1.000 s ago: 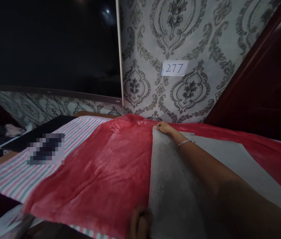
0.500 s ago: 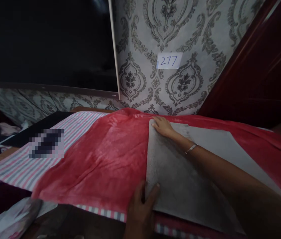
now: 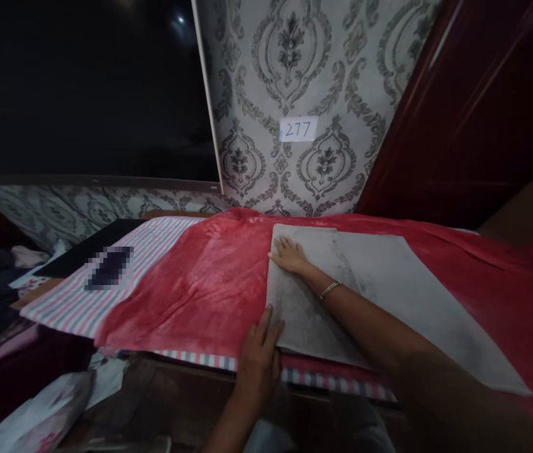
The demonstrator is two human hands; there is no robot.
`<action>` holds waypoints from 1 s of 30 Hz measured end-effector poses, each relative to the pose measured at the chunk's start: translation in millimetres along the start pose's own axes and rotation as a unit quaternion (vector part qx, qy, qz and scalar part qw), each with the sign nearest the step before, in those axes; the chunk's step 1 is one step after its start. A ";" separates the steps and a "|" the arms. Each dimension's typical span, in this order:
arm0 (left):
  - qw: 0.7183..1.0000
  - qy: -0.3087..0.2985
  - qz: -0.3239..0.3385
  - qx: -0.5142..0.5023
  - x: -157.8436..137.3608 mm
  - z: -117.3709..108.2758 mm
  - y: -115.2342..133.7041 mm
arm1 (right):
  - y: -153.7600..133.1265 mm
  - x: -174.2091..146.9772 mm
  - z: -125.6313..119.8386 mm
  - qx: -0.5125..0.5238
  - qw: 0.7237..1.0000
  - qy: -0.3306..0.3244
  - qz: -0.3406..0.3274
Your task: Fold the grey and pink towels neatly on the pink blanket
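A light grey cloth (image 3: 379, 270), perhaps a towel, lies flat on a red plush blanket (image 3: 200, 283), its left part folded over in a second layer. My right hand (image 3: 289, 255) rests palm down on that folded part near its far left corner, fingers spread. At the near left corner of the grey cloth is my left hand (image 3: 260, 349), its fingers stretched out and apart against the edge. A bracelet (image 3: 330, 289) circles my right wrist. The cloth's near edge is partly hidden by my right forearm.
Under the blanket, a striped cloth (image 3: 68, 302) shows at the left and along the front, with a pixelated dark object (image 3: 108, 269) on it. A large screen (image 3: 87, 94) stands behind at left. A dark red panel (image 3: 459, 126) rises at right. Fabrics and bags (image 3: 44, 409) lie lower left.
My right hand has moved from the grey cloth's far edge toward me and now lies flat on it. My left hand remains by the near corner. The view has shifted.
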State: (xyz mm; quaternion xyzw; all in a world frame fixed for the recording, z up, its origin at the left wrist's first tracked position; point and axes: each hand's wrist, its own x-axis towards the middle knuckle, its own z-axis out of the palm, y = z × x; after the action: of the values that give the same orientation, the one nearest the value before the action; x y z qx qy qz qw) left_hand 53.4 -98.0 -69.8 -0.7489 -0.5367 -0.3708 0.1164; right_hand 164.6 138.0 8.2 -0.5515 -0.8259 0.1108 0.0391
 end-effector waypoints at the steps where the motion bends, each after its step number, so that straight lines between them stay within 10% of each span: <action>1: 1.000 0.008 -0.003 -0.012 0.3 -1.7 0.5 | -0.5 -7.1 -2.1 0.006 1.000 -0.010 -0.002; 20: 0.979 0.019 -0.090 -0.184 12.2 -20.8 -5.3 | -23.5 -135.5 10.0 0.057 0.992 0.009 -0.110; 30: 0.983 -0.020 -0.021 -0.180 62.2 -53.1 7.8 | 53.2 -196.5 1.8 0.078 0.995 0.027 -0.062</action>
State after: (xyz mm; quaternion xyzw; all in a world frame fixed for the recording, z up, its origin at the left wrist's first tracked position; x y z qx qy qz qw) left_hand 46.7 -86.9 11.3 -0.7538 -0.4790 -0.4483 -0.0386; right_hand 288.7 -23.3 5.8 -0.4976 -0.8457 0.1577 0.1107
